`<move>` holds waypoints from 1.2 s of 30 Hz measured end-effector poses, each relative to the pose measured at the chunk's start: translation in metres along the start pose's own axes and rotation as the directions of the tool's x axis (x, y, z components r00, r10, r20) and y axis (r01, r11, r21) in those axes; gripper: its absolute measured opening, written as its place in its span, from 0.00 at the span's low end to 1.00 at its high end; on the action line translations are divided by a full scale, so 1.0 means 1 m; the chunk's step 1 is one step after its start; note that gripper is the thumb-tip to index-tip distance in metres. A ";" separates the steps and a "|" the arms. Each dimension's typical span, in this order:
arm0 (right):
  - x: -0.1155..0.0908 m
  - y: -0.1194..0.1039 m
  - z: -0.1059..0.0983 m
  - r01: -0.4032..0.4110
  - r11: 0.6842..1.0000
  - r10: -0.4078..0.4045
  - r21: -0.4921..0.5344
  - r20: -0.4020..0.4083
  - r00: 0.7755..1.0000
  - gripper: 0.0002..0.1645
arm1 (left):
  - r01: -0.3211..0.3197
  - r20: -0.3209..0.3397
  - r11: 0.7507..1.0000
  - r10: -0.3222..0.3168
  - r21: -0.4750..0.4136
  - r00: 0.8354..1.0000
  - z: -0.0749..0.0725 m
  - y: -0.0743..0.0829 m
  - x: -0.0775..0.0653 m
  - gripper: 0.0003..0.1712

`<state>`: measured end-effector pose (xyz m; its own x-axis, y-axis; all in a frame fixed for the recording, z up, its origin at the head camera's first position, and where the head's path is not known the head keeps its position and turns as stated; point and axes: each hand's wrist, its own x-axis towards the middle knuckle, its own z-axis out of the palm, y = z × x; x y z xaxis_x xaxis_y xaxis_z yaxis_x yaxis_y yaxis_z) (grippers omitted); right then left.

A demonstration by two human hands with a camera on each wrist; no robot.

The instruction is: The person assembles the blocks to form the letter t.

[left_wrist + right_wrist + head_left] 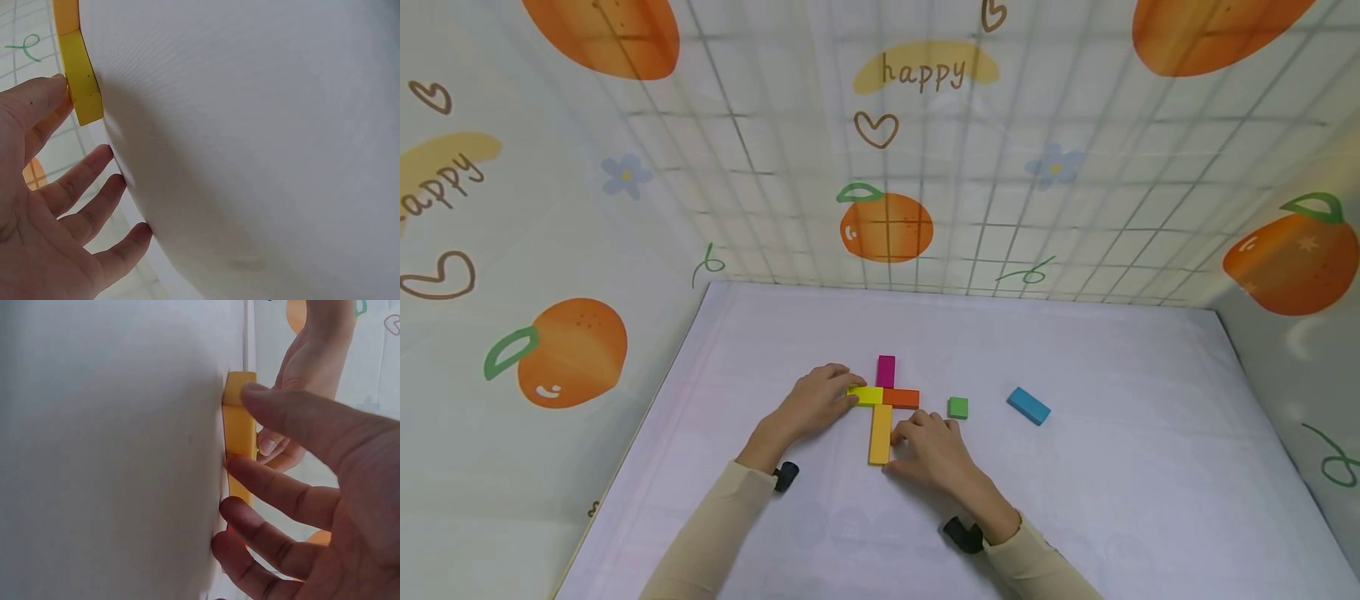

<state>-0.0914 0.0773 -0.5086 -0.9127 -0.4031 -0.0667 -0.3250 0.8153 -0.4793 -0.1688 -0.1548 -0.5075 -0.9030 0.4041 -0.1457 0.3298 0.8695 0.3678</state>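
Four wooden blocks lie edge to edge in a cross shape: a magenta block [886, 371] at the top, a yellow block [869, 396] on the left, an orange-red block [901, 398] on the right and a longer amber block [880, 435] below. My left hand [817, 402] pinches the outer end of the yellow block [80, 69] between thumb and index finger, its other fingers spread on the table. My right hand [934, 450] holds the amber block [239, 428], thumb at its near end and index finger along its right side.
A small green block [957, 407] lies right of the cross, and a blue block [1028, 406] lies slanted farther right. The white table [1120, 500] is bordered at the back and sides by a printed curtain [955, 167] with oranges. Dark wrist cameras [962, 535] sit under both wrists.
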 end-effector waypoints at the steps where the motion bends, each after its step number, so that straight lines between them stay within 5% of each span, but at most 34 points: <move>1: 0.000 0.001 0.000 0.001 1.000 -0.001 0.002 0.000 1.000 0.21 | -0.003 0.001 1.000 0.003 -0.002 1.000 0.000 0.000 0.000 0.22; 23: -0.019 0.029 -0.021 0.014 0.997 -0.004 0.071 -0.141 0.990 0.17 | -0.018 0.071 1.000 0.019 -0.005 0.997 0.006 0.007 0.002 0.38; 36: -0.023 0.067 -0.042 0.054 0.987 -0.009 0.150 -0.288 0.957 0.19 | -0.042 0.111 0.999 0.041 0.014 0.993 0.005 0.012 0.005 0.39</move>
<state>-0.1027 0.1586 -0.5022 -0.9425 -0.2731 0.1927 -0.3332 0.7204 -0.6083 -0.1683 -0.1414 -0.5084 -0.8528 0.4682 -0.2314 0.3715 0.8553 0.3611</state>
